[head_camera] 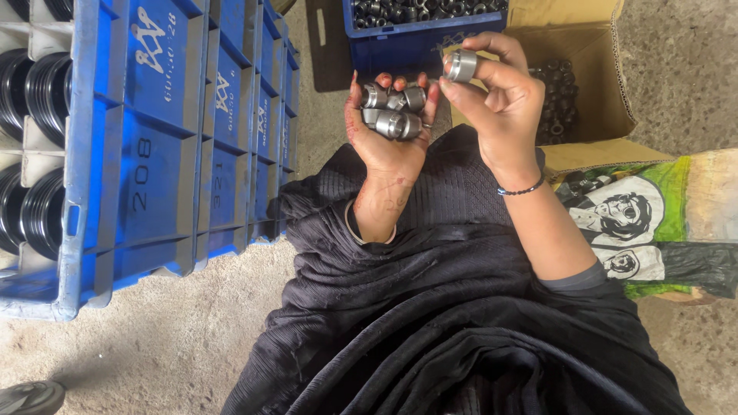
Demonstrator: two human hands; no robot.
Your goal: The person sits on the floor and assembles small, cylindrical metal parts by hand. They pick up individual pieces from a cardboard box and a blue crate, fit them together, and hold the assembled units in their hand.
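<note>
My left hand [384, 134] is palm up over my lap and cups several small grey metal cylinders [393, 111]. My right hand [496, 88] is raised just to its right and pinches one more metal cylinder [461, 65] between thumb and fingertips, a little above the pile. A thin dark bracelet circles my right wrist. Black pleated cloth [446, 307] covers my lap below both hands.
A blue bin [400, 42] of the same metal parts sits ahead, with a cardboard box [592, 77] of dark parts to its right. Stacked blue plastic crates [154, 154] holding black rings stand on the left. A printed sack [646, 223] lies at the right on the concrete floor.
</note>
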